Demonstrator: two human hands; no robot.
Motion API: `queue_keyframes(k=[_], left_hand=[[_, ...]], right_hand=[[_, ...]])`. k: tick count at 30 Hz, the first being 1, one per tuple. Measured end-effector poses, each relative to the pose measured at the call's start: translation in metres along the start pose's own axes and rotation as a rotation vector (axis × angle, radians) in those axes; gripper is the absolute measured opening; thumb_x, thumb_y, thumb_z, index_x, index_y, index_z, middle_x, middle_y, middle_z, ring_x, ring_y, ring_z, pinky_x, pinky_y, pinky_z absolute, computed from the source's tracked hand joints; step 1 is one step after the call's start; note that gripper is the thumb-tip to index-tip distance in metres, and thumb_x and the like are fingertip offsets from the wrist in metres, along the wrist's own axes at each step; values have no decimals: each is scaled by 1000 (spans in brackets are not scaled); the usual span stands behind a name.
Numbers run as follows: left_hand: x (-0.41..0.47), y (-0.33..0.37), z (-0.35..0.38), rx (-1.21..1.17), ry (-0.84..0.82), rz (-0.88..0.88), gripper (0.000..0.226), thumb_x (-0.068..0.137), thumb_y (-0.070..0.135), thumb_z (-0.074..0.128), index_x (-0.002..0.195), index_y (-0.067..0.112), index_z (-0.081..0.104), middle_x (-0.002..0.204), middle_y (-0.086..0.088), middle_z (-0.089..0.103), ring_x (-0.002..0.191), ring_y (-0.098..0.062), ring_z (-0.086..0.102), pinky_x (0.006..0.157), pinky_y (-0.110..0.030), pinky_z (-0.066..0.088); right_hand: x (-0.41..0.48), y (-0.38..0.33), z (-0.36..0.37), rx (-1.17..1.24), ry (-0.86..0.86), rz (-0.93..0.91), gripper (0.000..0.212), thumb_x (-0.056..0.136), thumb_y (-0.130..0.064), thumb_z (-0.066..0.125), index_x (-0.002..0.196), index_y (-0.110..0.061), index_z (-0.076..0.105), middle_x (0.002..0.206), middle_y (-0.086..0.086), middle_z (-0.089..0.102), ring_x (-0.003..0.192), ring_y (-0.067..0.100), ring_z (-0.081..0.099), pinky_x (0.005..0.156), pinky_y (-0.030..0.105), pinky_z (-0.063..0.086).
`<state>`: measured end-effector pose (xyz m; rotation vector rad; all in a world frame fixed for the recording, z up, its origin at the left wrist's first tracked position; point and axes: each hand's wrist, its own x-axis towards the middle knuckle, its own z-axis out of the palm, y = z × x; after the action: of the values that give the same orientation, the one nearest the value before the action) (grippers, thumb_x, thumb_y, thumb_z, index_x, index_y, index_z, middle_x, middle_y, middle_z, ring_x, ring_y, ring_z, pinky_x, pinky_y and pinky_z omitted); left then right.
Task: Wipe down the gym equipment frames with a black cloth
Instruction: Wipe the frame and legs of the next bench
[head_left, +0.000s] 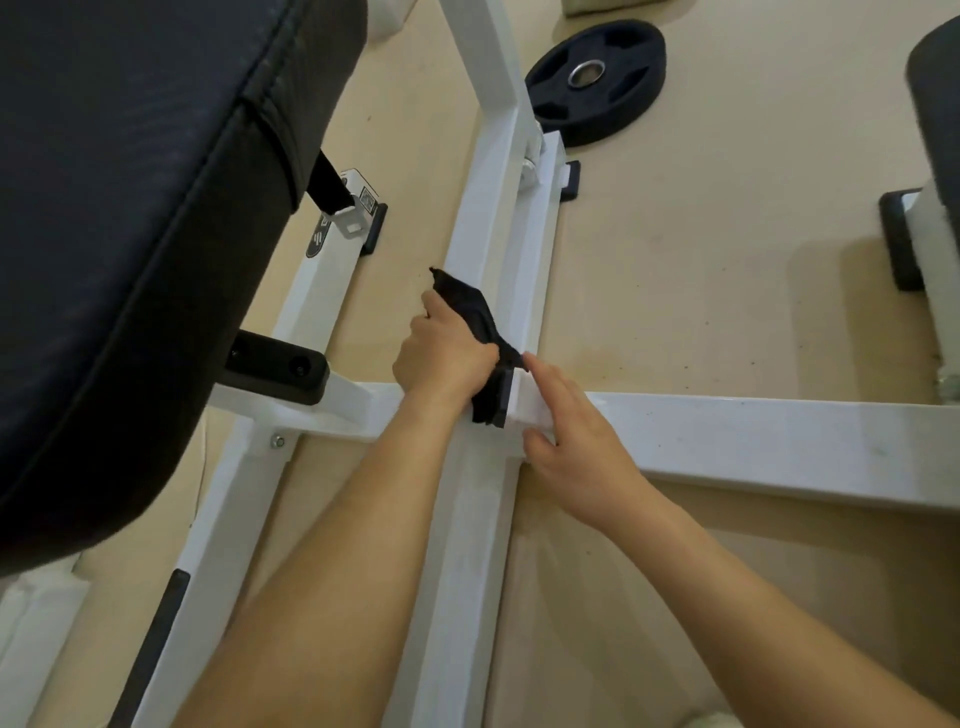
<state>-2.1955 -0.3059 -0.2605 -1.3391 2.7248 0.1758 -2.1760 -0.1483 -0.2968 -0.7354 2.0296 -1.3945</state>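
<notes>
Your left hand (441, 353) is curled tight around the black cloth (475, 312). It presses the cloth on the long bar of the white frame (488, 218), just past the cross joint (519, 415). Your right hand (571, 431) lies on the cross joint with its fingers mostly straight. It holds nothing and only steadies you.

Here is what I think could go wrong. The cloth is bunched up, so only a small bit rubs the bar, and the sides of the bar may get missed. A loose end of cloth hangs down by the cross joint and could catch on a corner there. If you push far up the bar away from the cross joint, your knuckles could bump the bolt (529, 169). The black seat pad (130, 208) hangs to the left of the cross joint, so your arm could knock it when you lean in.
</notes>
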Motion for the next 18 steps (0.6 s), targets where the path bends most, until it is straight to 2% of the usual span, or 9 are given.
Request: queue_keyframes(k=[4, 7, 10, 12, 15, 18], left_hand=[[-46, -32, 12, 23, 54, -12, 88, 82, 55, 60, 146, 13, 15, 125, -14, 50, 108, -35, 56, 72, -38, 39], [-32, -23, 11, 52, 31, -38, 84, 80, 55, 63, 139, 8, 25, 123, -13, 52, 107, -33, 57, 70, -37, 39], [-2, 1, 9, 62, 62, -25, 77, 81, 46, 66, 134, 3, 31, 124, -14, 53, 107, -33, 57, 70, -36, 39], [20, 17, 9, 74, 74, -14, 78, 84, 43, 65, 137, -1, 28, 129, -16, 50, 111, -33, 56, 74, -38, 43], [54, 45, 6, 94, 77, -7, 88, 86, 44, 65, 143, -5, 19, 137, -19, 43, 120, -32, 50, 87, -40, 45], [80, 70, 3, 106, 86, 9, 93, 86, 41, 66, 147, -2, 11, 141, -20, 37, 124, -33, 45, 93, -41, 43]], right_hand=[[-3, -6, -3, -16, -6, 21, 65, 94, -8, 42, 152, -25, 19, 156, -7, 23, 141, 10, 24, 106, 18, 22], [-6, -7, 0, -12, -25, 23, 62, 96, -9, 41, 152, -25, 19, 158, -10, 18, 143, 7, 19, 108, 18, 19], [-6, -4, -4, -36, -38, 24, 64, 96, -9, 41, 152, -26, 18, 159, -11, 16, 144, 5, 16, 105, 12, 15], [-2, -1, -10, -39, -49, 24, 63, 96, -10, 42, 152, -26, 19, 156, -12, 22, 141, 6, 22, 103, 13, 19], [10, -1, -16, -44, -46, 47, 62, 96, -11, 42, 151, -28, 21, 153, -10, 29, 139, 11, 27, 108, 24, 24], [37, -5, -22, 88, -31, 89, 62, 96, -6, 39, 151, -29, 21, 146, -7, 36, 128, 10, 39, 102, 22, 34]])
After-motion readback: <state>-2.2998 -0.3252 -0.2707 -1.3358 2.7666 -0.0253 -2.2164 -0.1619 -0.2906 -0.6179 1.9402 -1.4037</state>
